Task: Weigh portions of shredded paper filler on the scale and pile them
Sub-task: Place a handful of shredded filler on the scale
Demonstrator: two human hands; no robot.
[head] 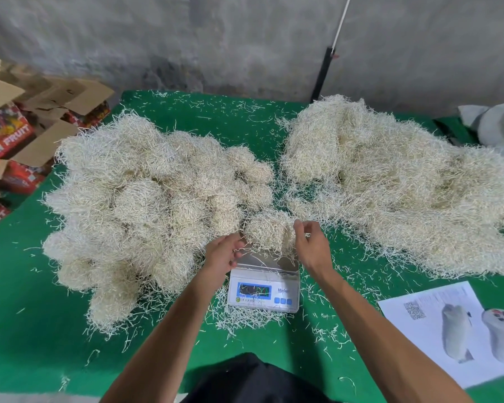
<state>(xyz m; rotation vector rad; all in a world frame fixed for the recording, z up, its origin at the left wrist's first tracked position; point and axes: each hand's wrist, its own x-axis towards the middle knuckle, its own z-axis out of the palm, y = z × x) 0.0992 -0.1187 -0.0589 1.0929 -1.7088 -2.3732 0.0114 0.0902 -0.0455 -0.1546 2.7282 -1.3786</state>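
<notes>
— Nearest the lower edge, what is seen?

— Dark clothing (253,379) is seen at the near edge, and two bare forearms are stretched from it over a table covered in green cloth (35,330). At the near right, a printed sheet of paper (437,324) with a square code and pictures of white objects is laid flat on the cloth.

— And past the forearms?

— A small white scale (264,289) is set near the middle of the table, ringed by loose strands; its blue display is lit, but the reading cannot be made out. A portion of shredded paper filler (269,231) is heaped on the far part of the steel pan.

— How is that portion held?

— It is pinched from both sides. Its left edge is gripped by the curled fingers of the left hand (221,254), and strands at its right edge are nipped between the thumb and fingertips of the right hand (310,242).

— What is found farther off?

— A left pile (140,205) of rounded clumps is spread from near to far, touching the scale's left side. A looser right pile (405,193) is spread across the far right. Beyond the table's left edge, open cardboard boxes (21,135) printed with fruit lettering are stacked, and a grey wall (216,39) is seen behind everything.
</notes>
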